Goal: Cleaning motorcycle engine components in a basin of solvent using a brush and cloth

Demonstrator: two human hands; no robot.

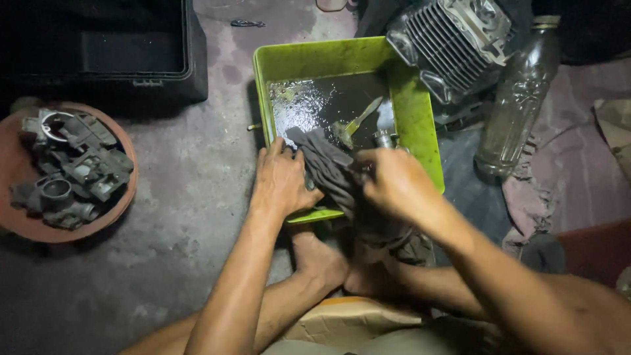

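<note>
A dark grey rag (pixel 328 167) hangs over the near rim of a green plastic tub (pixel 414 105) that holds dark oily liquid. My left hand (pixel 282 181) grips the rag's left side at the tub's rim. My right hand (pixel 391 181) is closed over the rag's right side, pressing on something I cannot make out beneath it. A brush (pixel 351 125) lies in the liquid, and a small metal part (pixel 383 138) stands just beyond my right fingers.
A finned engine cylinder (pixel 453 43) rests on the tub's far right corner. A clear glass bottle (pixel 519 98) stands right of it. A round reddish bowl (pixel 26 227) with several metal parts sits at left, a black case (pixel 98 49) behind it. My bare feet (pixel 322 260) rest below the tub.
</note>
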